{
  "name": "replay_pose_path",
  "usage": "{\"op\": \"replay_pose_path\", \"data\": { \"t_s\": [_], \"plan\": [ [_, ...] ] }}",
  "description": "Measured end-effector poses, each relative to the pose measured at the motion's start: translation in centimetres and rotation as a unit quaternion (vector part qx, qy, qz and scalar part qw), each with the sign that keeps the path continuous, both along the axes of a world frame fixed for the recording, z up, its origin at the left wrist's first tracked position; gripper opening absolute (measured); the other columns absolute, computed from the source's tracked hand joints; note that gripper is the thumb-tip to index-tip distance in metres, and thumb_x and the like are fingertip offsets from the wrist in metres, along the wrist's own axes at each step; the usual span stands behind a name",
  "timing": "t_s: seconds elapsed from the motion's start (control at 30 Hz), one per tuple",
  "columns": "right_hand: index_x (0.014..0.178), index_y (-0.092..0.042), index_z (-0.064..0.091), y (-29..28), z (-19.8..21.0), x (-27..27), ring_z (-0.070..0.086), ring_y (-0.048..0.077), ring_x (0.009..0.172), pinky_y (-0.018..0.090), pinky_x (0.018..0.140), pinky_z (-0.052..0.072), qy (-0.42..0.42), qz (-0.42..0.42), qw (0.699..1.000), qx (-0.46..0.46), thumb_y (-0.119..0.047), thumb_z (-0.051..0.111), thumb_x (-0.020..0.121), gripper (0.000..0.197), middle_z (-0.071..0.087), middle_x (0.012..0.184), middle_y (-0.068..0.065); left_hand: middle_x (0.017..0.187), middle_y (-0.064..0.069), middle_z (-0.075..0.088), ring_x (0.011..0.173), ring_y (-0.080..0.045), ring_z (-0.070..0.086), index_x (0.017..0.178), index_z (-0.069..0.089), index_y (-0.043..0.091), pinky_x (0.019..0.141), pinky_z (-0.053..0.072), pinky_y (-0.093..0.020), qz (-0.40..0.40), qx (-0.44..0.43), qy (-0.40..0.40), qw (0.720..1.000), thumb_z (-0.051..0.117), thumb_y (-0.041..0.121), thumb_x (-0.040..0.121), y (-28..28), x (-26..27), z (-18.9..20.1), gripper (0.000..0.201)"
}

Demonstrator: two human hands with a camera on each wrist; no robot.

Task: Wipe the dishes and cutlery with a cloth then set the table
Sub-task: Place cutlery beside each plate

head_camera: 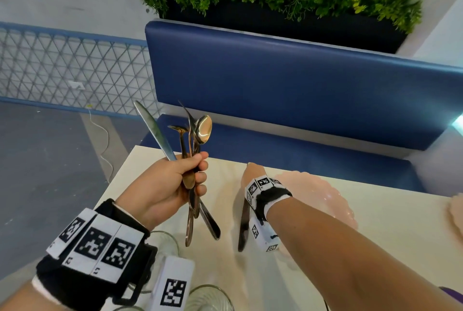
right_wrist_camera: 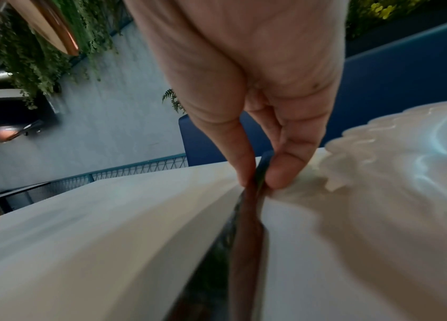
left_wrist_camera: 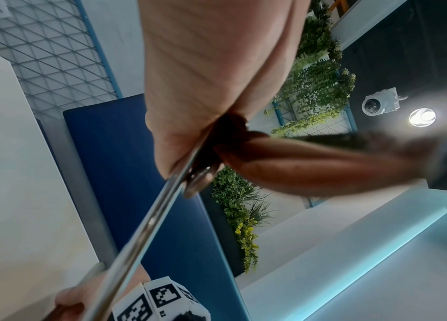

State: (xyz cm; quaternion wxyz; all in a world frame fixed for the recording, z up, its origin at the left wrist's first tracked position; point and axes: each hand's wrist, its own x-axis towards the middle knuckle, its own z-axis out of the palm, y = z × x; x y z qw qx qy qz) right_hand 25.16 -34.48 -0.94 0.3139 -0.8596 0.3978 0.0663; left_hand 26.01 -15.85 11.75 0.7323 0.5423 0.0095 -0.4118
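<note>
Cutlery bundle (head_camera: 193,160) clenched upright in left hand (head_camera: 165,185), fingers curled tight round the handles, raised above the near-left part of the table (head_camera: 375,223). Right hand (head_camera: 253,172) low on the table just left of the pink scalloped plate (head_camera: 323,198), thumb and fingertips (right_wrist_camera: 280,171) pinching a knife (head_camera: 244,225) lying flat beside the plate. Glasses (head_camera: 208,295) at the table's near edge.

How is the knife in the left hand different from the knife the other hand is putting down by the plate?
The left hand grips its knife upright in the air, bunched with other cutlery. The right hand pinches the other knife, alone and low on the table beside the pink plate. Both are silvery metal.
</note>
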Motion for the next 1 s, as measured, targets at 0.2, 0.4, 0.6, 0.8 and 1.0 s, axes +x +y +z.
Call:
{"op": "replay_pose_path", "data": {
  "t_s": [0.2, 0.4, 0.6, 0.8, 1.0],
  "plan": [
    [0.126, 0.003, 0.050, -0.6, -0.4, -0.1, 0.049, 0.033, 0.122, 0.034, 0.096, 0.041, 0.032, 0.048, 0.998, -0.037, -0.009, 0.040, 0.095, 0.035, 0.052, 0.131, 0.021, 0.066, -0.001, 0.052, 0.048, -0.008, 0.045, 0.116, 0.055, 0.003, 0.043, 0.045, -0.021, -0.005, -0.002, 0.010, 1.000, 0.041, 0.011, 0.097, -0.2, -0.2, -0.3, 0.025],
    [0.124, 0.002, 0.052, -1.0, 0.6, -0.4, 0.053, 0.030, 0.119, 0.030, 0.092, 0.044, 0.057, 0.110, 0.990, -0.061, -0.011, 0.047, 0.093, 0.034, 0.056, 0.119, 0.018, 0.064, -0.003, 0.063, 0.044, -0.009, 0.048, 0.110, 0.057, 0.002, 0.042, 0.045, -0.022, 0.001, 0.001, 0.014, 1.000, 0.039, 0.008, 0.097, -0.4, -0.4, -0.6, 0.023],
    [0.102, -0.010, 0.068, -0.3, 8.2, -1.6, 0.051, 0.004, 0.073, 0.019, 0.075, 0.043, -0.376, 0.200, 0.904, -0.045, -0.010, 0.060, 0.088, 0.017, 0.058, 0.083, -0.001, 0.087, -0.010, 0.074, 0.045, -0.009, 0.054, 0.105, 0.057, 0.002, 0.042, 0.046, -0.021, -0.004, 0.015, 0.008, 1.000, 0.041, 0.007, 0.096, -0.1, -0.3, -0.6, 0.019],
    [0.103, -0.009, 0.070, 1.3, 12.5, -3.6, 0.054, 0.011, 0.091, 0.009, 0.077, 0.038, -0.282, 0.487, 0.817, -0.122, -0.010, 0.060, 0.087, 0.019, 0.060, 0.101, 0.004, 0.104, -0.022, 0.062, 0.044, -0.010, 0.053, 0.101, 0.060, 0.004, 0.043, 0.045, -0.022, -0.042, 0.029, -0.014, 0.999, 0.044, 0.009, 0.096, -0.5, -1.3, -0.4, 0.018],
    [0.096, -0.008, 0.068, 0.7, 13.6, -4.2, 0.048, 0.008, 0.080, 0.009, 0.069, 0.033, -0.204, 0.527, 0.815, -0.128, -0.013, 0.062, 0.086, 0.013, 0.050, 0.088, -0.008, 0.099, -0.027, 0.065, 0.038, -0.009, 0.045, 0.113, 0.056, -0.010, 0.040, 0.043, -0.019, -0.076, 0.040, -0.030, 0.996, 0.040, 0.012, 0.097, -0.8, -2.4, 0.4, 0.031]
  ]
}}
